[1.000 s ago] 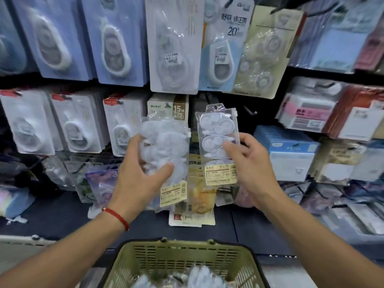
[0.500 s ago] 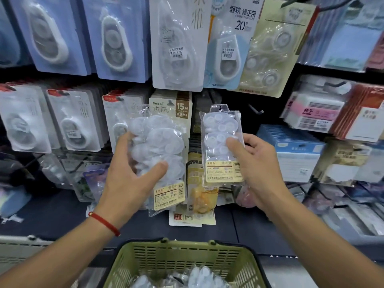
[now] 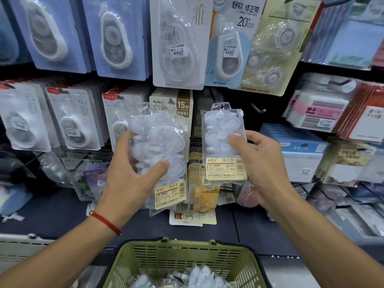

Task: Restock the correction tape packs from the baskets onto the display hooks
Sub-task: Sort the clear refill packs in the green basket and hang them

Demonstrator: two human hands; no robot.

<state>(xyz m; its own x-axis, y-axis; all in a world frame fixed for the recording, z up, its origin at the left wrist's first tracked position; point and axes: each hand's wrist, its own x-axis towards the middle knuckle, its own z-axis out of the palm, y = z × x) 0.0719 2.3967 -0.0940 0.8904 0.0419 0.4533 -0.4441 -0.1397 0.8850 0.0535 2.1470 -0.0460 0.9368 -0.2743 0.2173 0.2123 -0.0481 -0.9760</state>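
At the bottom centre of the frame sits a green slotted basket (image 3: pixel 182 258), with more clear correction tape packs (image 3: pixel 199 277) heaped inside it. Both bare forearms rise from the lower corners toward the middle of the frame, converging above the basket. The left one wears a red string bracelet (image 3: pixel 106 222) at the wrist.

The left hand (image 3: pixel 133 179), left of centre, grips a bundle of clear packs (image 3: pixel 162 150), thumb pressed across the front and fingers wrapped behind; the bundle leans slightly, yellow label at its lower end. The right hand (image 3: pixel 261 165), right of centre, holds a single pack (image 3: pixel 223 142) upright, thumb on its front face just above the yellow label, fingers curled behind its right edge. The two lots are close but apart.

Behind the hands, at centre, a bare display hook (image 3: pixel 257 110) juts from the dark panel just up and right of the single pack's top. Carded correction tapes (image 3: pixel 68 119) hang in rows in the middle left, larger blue-backed cards (image 3: pixel 112 36) across the upper left, and boxed stationery (image 3: pixel 315 111) fills the right.
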